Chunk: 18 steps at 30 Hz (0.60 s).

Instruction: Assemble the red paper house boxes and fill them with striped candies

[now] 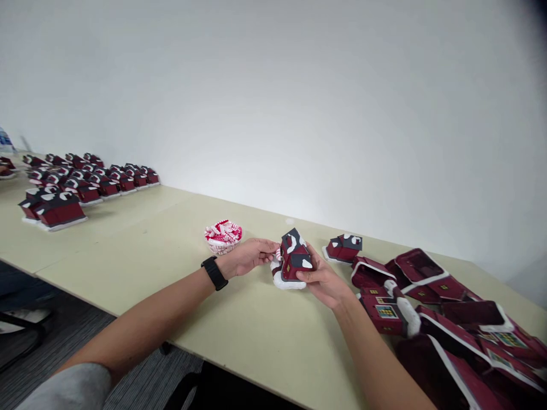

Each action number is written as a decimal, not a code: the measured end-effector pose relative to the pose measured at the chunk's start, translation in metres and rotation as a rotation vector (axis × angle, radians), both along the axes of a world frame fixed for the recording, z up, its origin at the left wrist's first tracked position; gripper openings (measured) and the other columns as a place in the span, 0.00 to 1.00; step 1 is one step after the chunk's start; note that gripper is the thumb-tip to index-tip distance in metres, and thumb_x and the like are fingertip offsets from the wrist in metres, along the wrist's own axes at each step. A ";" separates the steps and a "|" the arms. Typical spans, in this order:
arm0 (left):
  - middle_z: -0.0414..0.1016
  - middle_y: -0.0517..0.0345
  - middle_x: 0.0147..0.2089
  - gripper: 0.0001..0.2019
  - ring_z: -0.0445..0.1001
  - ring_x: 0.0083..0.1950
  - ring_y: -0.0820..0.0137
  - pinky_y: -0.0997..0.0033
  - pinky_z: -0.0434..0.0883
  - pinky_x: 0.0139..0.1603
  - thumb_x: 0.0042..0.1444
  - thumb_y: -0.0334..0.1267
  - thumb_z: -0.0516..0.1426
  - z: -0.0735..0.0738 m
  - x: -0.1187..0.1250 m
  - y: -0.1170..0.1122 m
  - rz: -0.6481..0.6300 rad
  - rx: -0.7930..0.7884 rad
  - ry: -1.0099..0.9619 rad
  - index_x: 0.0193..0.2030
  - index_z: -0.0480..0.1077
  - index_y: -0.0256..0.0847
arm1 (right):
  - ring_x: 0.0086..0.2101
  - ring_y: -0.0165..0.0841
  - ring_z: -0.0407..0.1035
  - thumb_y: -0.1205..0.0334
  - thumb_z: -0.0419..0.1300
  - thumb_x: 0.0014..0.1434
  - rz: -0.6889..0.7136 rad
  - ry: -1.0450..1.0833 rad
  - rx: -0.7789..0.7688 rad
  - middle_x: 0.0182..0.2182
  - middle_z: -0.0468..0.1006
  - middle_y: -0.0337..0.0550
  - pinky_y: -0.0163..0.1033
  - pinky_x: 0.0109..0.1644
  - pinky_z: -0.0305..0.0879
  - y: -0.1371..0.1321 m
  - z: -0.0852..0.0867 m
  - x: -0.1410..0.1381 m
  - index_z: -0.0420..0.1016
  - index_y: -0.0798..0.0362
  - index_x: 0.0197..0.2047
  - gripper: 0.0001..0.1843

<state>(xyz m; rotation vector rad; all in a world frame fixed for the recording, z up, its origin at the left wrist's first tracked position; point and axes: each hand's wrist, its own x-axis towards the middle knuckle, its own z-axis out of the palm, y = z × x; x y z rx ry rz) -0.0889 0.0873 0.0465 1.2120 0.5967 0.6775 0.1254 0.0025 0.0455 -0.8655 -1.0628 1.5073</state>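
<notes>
- Maroon paper house (294, 256) mid-desk (179, 296), between my hands
- right hand (322, 282): fingers wrapped around it
- left hand (250, 257): fingers pinching its left end
- red-and-white bowl (223, 236) just far-left
- flat maroon house pieces (444, 319) heaped right

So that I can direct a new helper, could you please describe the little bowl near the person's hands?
On the pale table, find the stretch between the rows of dark red model houses at the left and the heap of house panels at the right. Just beyond the person's left hand sits a small bowl. It alone holds red-and-white pieces, unlike its dark red neighbours.
</notes>
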 end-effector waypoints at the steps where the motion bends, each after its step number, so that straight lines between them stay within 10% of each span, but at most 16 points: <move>1: 0.69 0.58 0.35 0.20 0.63 0.35 0.75 0.72 0.63 0.41 0.48 0.50 0.72 0.000 0.000 0.000 -0.003 -0.001 0.002 0.35 0.76 0.34 | 0.48 0.39 0.74 0.69 0.78 0.36 0.009 0.003 -0.002 0.49 0.81 0.36 0.43 0.55 0.67 0.000 0.001 0.000 0.72 0.38 0.59 0.46; 18: 0.69 0.58 0.35 0.20 0.62 0.35 0.75 0.73 0.62 0.40 0.46 0.49 0.73 -0.003 -0.002 0.000 -0.033 0.018 0.006 0.34 0.75 0.34 | 0.47 0.40 0.75 0.72 0.80 0.33 0.006 0.041 -0.016 0.48 0.82 0.37 0.43 0.52 0.69 0.003 -0.006 0.003 0.73 0.38 0.58 0.48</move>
